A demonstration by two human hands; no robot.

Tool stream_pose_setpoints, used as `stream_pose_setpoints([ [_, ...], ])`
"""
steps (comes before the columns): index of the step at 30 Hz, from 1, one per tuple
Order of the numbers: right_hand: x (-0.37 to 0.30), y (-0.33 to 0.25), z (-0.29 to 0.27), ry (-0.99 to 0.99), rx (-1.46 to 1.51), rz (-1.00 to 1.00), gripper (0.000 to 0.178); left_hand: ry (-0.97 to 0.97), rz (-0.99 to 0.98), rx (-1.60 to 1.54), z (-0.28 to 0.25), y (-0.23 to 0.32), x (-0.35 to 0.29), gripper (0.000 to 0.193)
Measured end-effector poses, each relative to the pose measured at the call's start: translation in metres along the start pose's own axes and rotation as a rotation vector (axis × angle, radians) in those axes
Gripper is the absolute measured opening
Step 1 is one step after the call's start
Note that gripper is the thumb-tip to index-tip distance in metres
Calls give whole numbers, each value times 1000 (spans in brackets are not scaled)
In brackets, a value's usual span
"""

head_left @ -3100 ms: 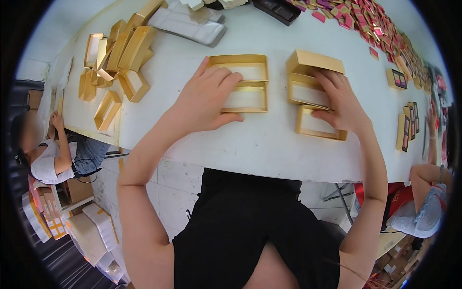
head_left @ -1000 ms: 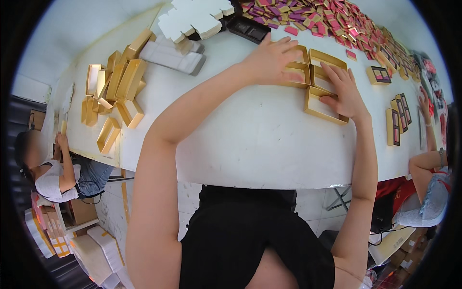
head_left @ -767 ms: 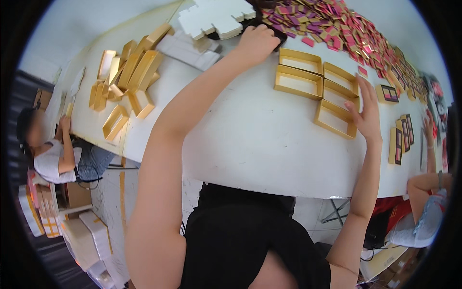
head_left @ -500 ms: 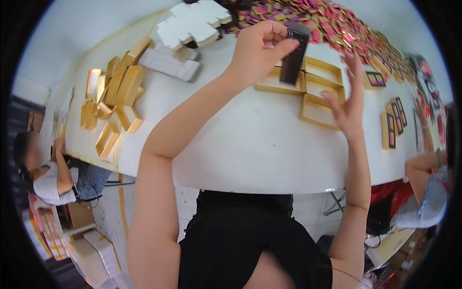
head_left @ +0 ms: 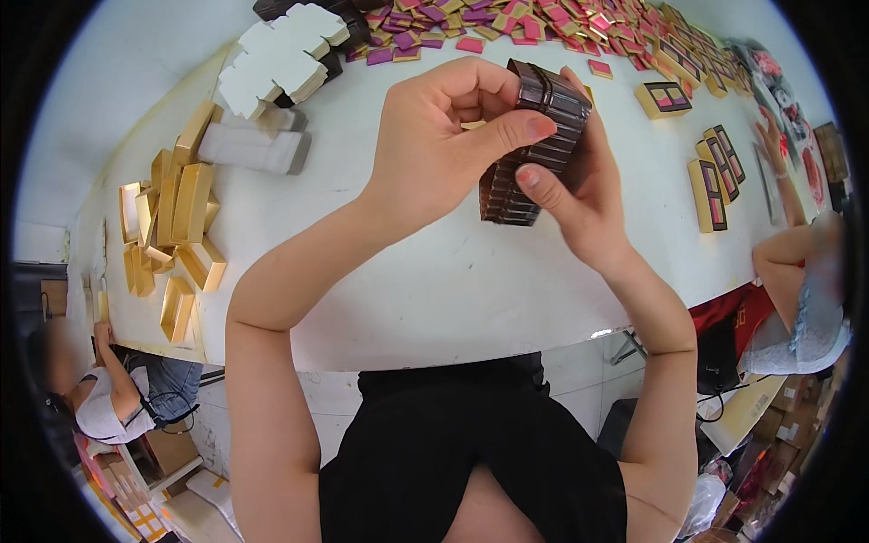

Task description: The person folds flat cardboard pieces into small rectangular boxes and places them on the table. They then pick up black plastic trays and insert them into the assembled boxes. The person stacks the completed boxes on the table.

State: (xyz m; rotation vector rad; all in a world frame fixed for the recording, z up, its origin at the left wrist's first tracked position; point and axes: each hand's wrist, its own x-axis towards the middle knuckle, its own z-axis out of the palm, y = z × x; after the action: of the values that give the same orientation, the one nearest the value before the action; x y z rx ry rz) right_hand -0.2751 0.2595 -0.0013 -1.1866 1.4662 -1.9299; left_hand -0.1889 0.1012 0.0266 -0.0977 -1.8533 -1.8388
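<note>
A stack of dark brown ribbed plastic trays (head_left: pixel 563 127), nested together, is held tilted above the white table. My left hand (head_left: pixel 434 140) is closed on its upper left side, thumb across the front and fingers curled behind. My right hand (head_left: pixel 593 204) grips the right side, with the thumb on the front and the other fingers mostly hidden behind. The lower end of the stack hangs between the two hands. A sliver of gold shows behind my right fingers; what it belongs to is mostly hidden.
Gold open boxes (head_left: pixel 186 204) lie piled at the left, near frosted plastic trays (head_left: pixel 253 147) and white card pieces (head_left: pixel 281 54). Many pink, purple and gold wrapped pieces (head_left: pixel 507 20) cover the far side. Filled gold boxes (head_left: pixel 706 195) stand right. People sit at both sides.
My right hand, open and apart before, has closed on the tray stack alongside my left. The stack has come nearer and turned. Gold trays on the table are now mostly hidden behind my hands.
</note>
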Motion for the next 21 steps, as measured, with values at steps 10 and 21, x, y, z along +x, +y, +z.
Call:
stream_pose_setpoints([
  [10, 69, -6, -85, 7, -712, -297, 68, -324, -125, 445, -55, 30, 17, 15],
  [21, 91, 46, -122, -452, -1221, -235, 42, -462, 109, 1017, -18, -14, -8, 44],
])
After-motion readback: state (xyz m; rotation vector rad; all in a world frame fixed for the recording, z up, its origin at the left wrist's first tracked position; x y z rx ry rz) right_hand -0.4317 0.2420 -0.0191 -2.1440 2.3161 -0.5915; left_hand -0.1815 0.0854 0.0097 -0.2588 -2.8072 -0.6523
